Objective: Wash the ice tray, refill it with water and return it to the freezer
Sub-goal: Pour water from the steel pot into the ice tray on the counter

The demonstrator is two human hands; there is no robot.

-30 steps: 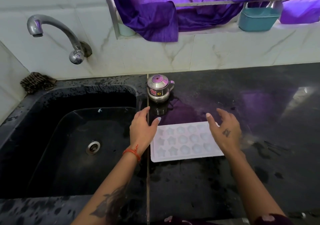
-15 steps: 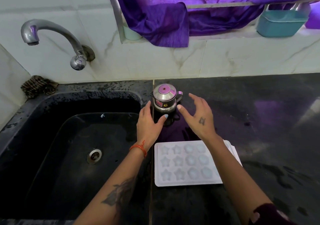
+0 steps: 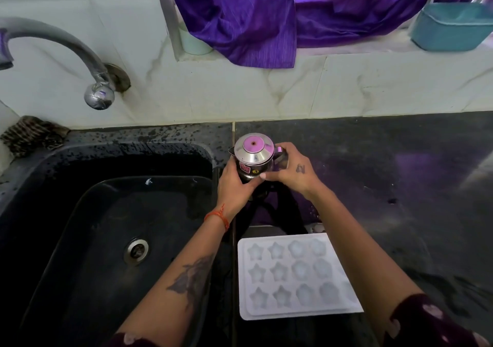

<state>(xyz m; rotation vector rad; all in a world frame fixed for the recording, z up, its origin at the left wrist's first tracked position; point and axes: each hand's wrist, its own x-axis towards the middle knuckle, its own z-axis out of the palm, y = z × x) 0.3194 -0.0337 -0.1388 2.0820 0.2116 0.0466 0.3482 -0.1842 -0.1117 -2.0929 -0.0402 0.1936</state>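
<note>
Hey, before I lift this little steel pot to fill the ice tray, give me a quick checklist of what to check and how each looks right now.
1. Both hands on the steel pot: ok. The left hand cups its side and the right hand is at the handle side.
2. Lid seated on the pot: ok, it sits on top.
3. Water inside the pot: cannot tell, the lid hides it.
4. Ice tray flat on the counter, cavities up: ok.
5. Tray cavities empty: cannot tell.
6. Path from pot to tray clear: ok, only your forearms lie between.
</note>
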